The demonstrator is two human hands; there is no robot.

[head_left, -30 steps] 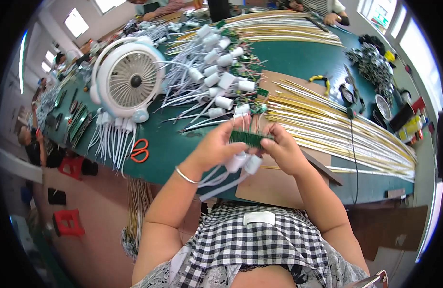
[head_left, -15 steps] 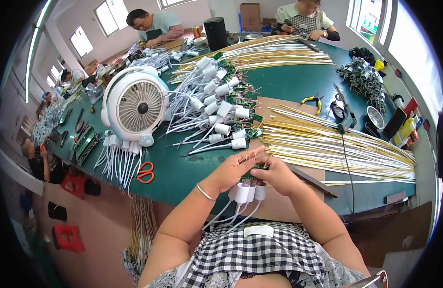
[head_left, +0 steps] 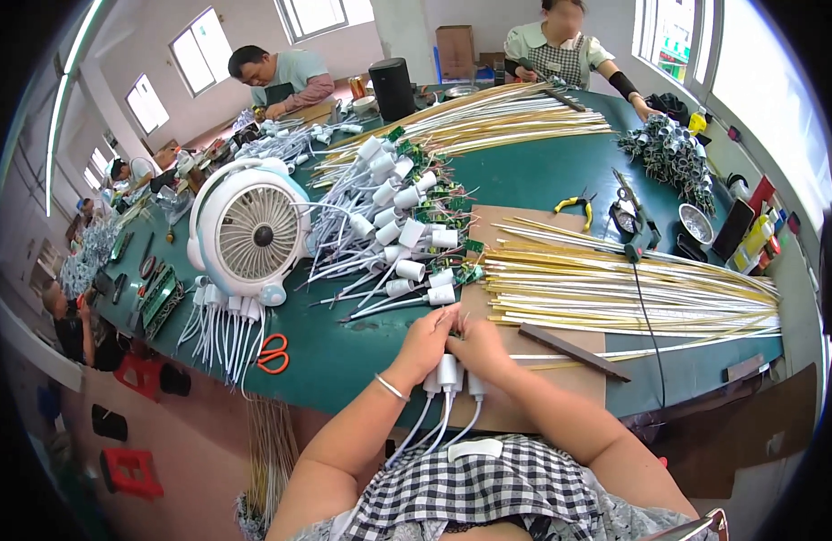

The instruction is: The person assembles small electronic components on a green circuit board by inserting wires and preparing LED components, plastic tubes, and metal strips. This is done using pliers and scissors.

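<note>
Close in front of my apron, my left hand [head_left: 428, 341] and my right hand [head_left: 483, 348] meet with fingers closed around a small green circuit board. Fingers cover nearly all of the board. Below them hang several white cylindrical housings [head_left: 448, 371] with white cords [head_left: 446, 415] running down to my lap. A pile of similar white housings [head_left: 409, 236] with wires and green boards lies beyond my left hand. To the right of my hands, long yellow and white strips [head_left: 614, 293] lie on a brown cardboard sheet [head_left: 574, 389].
A white fan [head_left: 254, 230] stands left on the green table [head_left: 524, 167], near orange-handled scissors [head_left: 273, 353]. A dark bar [head_left: 574, 352] crosses the cardboard. Yellow-handled pliers [head_left: 578, 209], a corded tool [head_left: 640, 239] and a metal bowl [head_left: 695, 224] lie right. Co-workers sit across the table.
My hands have drawn closer together and now cover the board that showed between them. Across the table, a co-worker's arm has stretched out to the heap of dark wired parts.
</note>
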